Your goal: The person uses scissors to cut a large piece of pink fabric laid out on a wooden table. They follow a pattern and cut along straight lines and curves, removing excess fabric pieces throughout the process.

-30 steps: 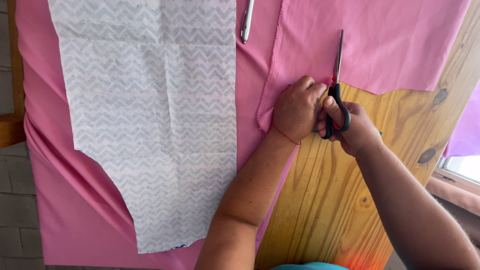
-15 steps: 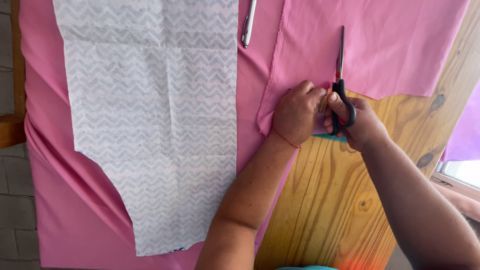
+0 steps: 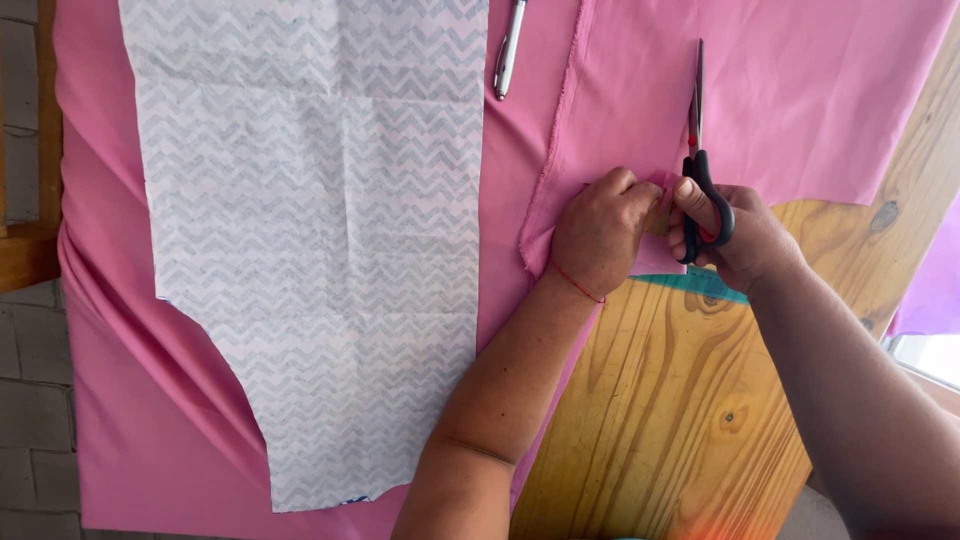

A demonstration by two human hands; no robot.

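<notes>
My right hand (image 3: 738, 235) grips black-handled scissors (image 3: 697, 150), blades pointing away from me and lying closed along the pink fabric (image 3: 790, 90). My left hand (image 3: 600, 230) pinches the near edge of that pink fabric just left of the scissors, fingers curled on the cloth. The two hands touch at the fabric's edge above the wooden table (image 3: 680, 400).
A grey-and-white chevron paper pattern piece (image 3: 310, 230) lies on the pink fabric to the left. A silver pen (image 3: 510, 45) rests at the top beside it. A teal strip (image 3: 700, 283) shows under the fabric edge. Brick floor is at far left.
The scissors have advanced away from me along the pink fabric, and both hands shifted slightly up with them. The pattern piece and pen stayed put.
</notes>
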